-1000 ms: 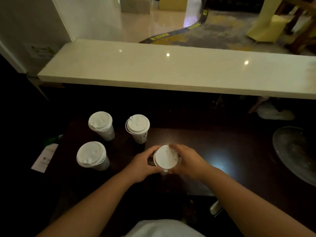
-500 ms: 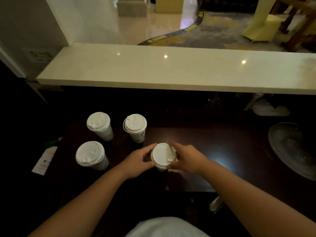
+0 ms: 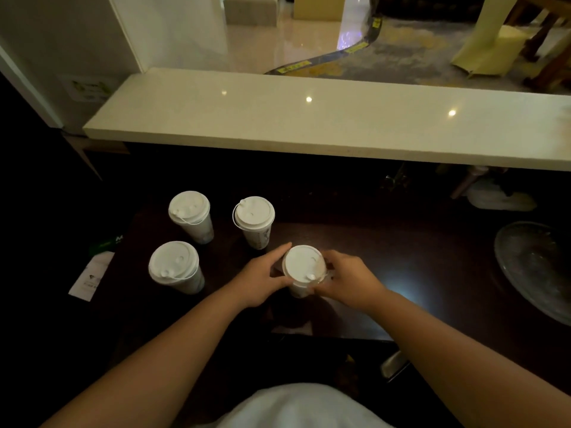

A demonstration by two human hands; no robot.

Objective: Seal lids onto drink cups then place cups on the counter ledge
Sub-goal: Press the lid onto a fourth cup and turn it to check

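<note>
From my head camera: my left hand (image 3: 262, 279) wraps the side of the paper cup (image 3: 299, 288) and my right hand (image 3: 349, 281) grips the rim, fingers curled round the white plastic lid (image 3: 303, 263). The cup stands on the dark glossy worktop (image 3: 401, 257), just in front of me. I reckon the trick here is to press evenly all round the rim, steadying the thin wall without squeezing it. The lid is a flat disc with a small plug at its near edge. Three lidded cups (image 3: 189, 208) wait to the left; the pale polished stone ledge (image 3: 309, 118) lies beyond, bare.
</note>
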